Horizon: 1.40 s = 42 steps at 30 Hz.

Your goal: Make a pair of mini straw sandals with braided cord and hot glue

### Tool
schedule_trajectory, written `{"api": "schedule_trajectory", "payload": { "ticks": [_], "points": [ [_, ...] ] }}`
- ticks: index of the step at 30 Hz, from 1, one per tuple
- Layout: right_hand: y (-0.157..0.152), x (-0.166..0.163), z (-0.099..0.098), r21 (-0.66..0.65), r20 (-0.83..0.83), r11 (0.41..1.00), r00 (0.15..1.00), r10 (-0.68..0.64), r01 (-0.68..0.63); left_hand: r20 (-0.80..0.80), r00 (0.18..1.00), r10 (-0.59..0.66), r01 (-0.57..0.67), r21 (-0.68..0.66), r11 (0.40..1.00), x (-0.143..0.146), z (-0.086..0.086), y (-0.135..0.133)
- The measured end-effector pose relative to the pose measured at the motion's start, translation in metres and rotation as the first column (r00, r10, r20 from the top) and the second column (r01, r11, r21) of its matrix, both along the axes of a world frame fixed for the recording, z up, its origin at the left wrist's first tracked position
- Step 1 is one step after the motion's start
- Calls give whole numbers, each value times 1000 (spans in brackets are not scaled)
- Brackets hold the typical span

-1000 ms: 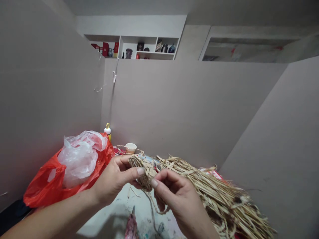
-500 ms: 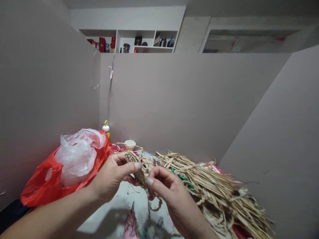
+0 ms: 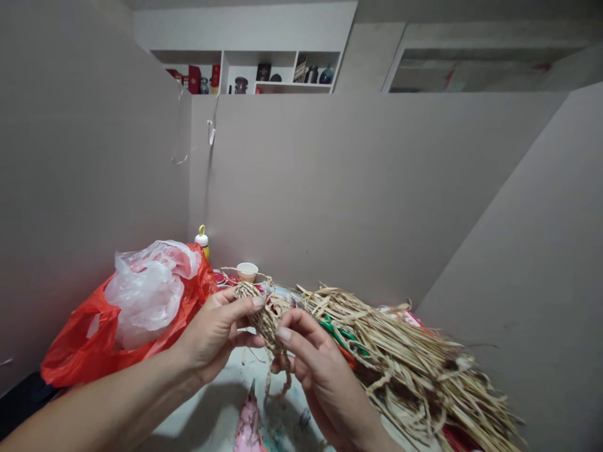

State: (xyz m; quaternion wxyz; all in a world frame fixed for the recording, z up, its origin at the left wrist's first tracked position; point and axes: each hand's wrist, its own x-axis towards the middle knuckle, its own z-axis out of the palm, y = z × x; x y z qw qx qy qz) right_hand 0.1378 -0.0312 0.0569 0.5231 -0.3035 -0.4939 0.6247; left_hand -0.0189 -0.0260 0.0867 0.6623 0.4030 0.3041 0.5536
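A small woven straw piece (image 3: pixel 260 321), made of twisted cord, hangs above the table between my hands. My left hand (image 3: pixel 221 329) pinches its upper left end, thumb on top and fingers beneath. On its lower right side, my right hand (image 3: pixel 313 358) has thumb and forefinger closed at the edge. A loose loop of straw cord (image 3: pixel 282 390) dangles below. Under the hands, a pink glue gun (image 3: pixel 249 419) with a dark pointed nozzle lies on the stained white table (image 3: pixel 211 402).
A large bundle of dry straw (image 3: pixel 400 342) covers the right side, with green-handled scissors (image 3: pixel 342 333) partly under it. At left sits a red plastic bag (image 3: pixel 85 351) with a clear bag (image 3: pixel 146 301). Behind stand a paper cup (image 3: pixel 247 271), a bottle (image 3: pixel 202 242) and grey partitions (image 3: pixel 353 188).
My right hand has shifted slightly at the woven piece, its fingers lower around the edge. The dangling loop has swung a little left. More of the orange beside the green handle shows.
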Motion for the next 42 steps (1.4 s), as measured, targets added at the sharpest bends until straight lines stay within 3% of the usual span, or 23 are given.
{"api": "schedule_trajectory", "payload": {
  "ticks": [5,12,14,16,17,18,19,20,22,23,24,27,31,33,36,42],
  "points": [
    [1,0,-5,-77,-47,997,999,21,-25,19,1000,-4,5,-41,999,0,3,-3],
    [1,1,-6,-91,-53,994,997,54,-59,15,1000,-6,7,-51,999,1,2,-7],
    [0,1,-6,-68,-47,996,997,62,-65,5,1000,1,-1,-50,999,2,1,-7],
    [-1,1,-7,60,34,998,999,-16,14,-7,1000,9,-9,-38,999,3,1,-8],
    [-1,2,-8,189,102,977,988,-115,94,-8,1000,13,-14,-35,999,4,0,-8],
    [-1,2,-9,360,167,916,954,-250,177,-5,1000,19,-19,-35,999,5,0,-9],
    [-1,3,-10,549,202,802,895,-399,234,3,1000,25,-25,-38,999,5,0,-9],
    [-2,4,-11,718,198,652,827,-527,243,12,1000,27,-27,-44,999,6,0,-10],
    [-3,4,-12,908,141,383,735,-663,170,22,1000,20,-19,-50,999,7,-1,-11],
    [-4,4,-13,945,126,305,721,-682,123,22,1000,13,-12,-49,999,8,-2,-11],
    [-5,4,-13,960,130,269,717,-685,83,19,1000,8,-7,-49,999,8,-2,-12],
    [-7,3,-15,953,152,291,704,-694,81,6,1000,12,-12,-55,998,10,-2,-14],
    [-7,6,-15,895,133,390,704,-697,218,-36,999,-7,6,-51,999,11,-2,-16],
    [-6,8,-12,909,104,360,723,-683,210,-50,998,-36,33,-47,998,11,-2,-16],
    [-6,13,-5,960,78,247,722,-687,132,-38,996,-78,76,-52,996,9,-1,-17],
    [-8,18,2,971,100,223,694,-713,90,-92,984,-153,154,2,988,6,2,-17]
  ]
}}
